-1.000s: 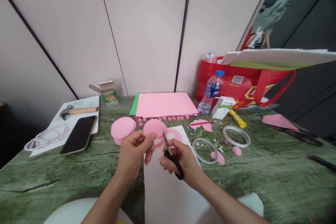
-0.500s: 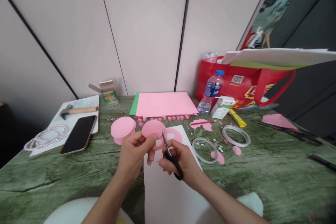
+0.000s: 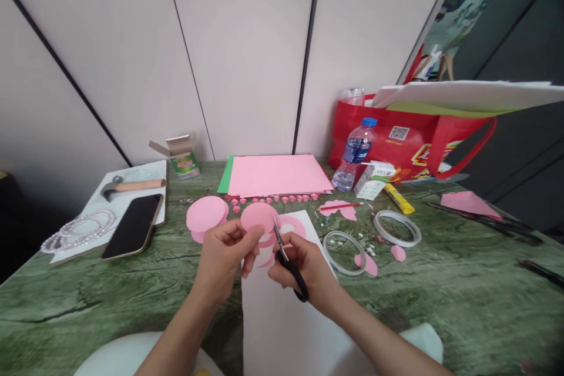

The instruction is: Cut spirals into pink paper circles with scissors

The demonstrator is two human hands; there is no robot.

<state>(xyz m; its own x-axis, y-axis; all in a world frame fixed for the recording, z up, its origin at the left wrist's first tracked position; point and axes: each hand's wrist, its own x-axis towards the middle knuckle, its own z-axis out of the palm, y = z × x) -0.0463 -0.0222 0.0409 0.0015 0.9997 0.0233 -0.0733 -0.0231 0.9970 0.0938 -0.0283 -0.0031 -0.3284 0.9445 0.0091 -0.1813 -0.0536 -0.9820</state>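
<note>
Over the white sheet (image 3: 286, 320), left hand (image 3: 225, 258) pinches pink disc (image 3: 258, 216) between closed fingers; right hand (image 3: 311, 273) curls round scissors (image 3: 294, 275), blades at disc's right edge. Advisable: turn disc, not blades.

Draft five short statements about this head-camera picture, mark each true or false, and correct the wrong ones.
1. The right hand holds a pair of scissors. True.
2. The left hand holds the phone. False: it holds a pink paper disc; the phone lies off to the left.
3. The hammer lies on the white board. True.
4. The bottle has a red cap. False: its cap is blue.
5. The red pencil lies across a pink scrap. True.
</note>
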